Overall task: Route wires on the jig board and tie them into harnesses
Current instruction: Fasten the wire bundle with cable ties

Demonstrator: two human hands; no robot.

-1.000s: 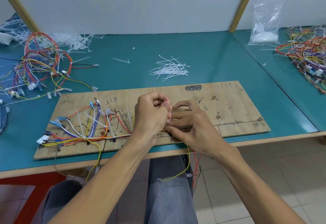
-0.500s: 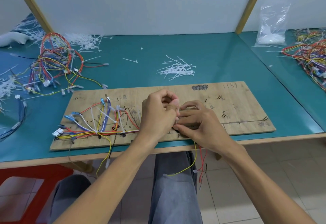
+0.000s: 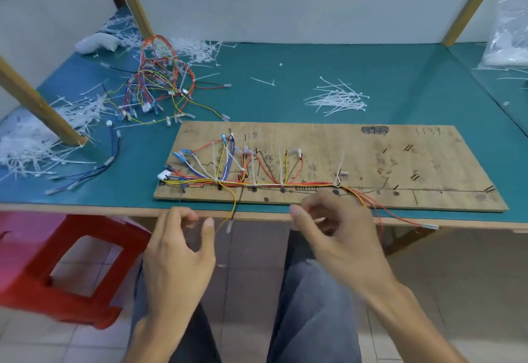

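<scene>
The wooden jig board (image 3: 400,162) lies on the green table. A bundle of red, yellow, blue and white wires (image 3: 257,183) runs along its near edge, bound by several white cable ties, one standing up (image 3: 340,172) near the middle. Loose wire ends (image 3: 400,217) trail off the table's front edge to the right, and a yellow wire (image 3: 233,205) hangs down at the left. My left hand (image 3: 177,251) and my right hand (image 3: 340,237) hover below the table edge, off the board, with fingers loosely curled and nothing held.
A pile of loose white cable ties (image 3: 337,98) lies behind the board. Finished harnesses (image 3: 160,85) and cut tie scraps (image 3: 43,139) lie at the left. A red stool (image 3: 57,265) stands at lower left; wooden posts (image 3: 40,105) rise from the table; a plastic bag (image 3: 508,42) sits far right.
Both hands have let go of the tie on the bundle and pulled back off the board toward me. The view has swung left and down.
</scene>
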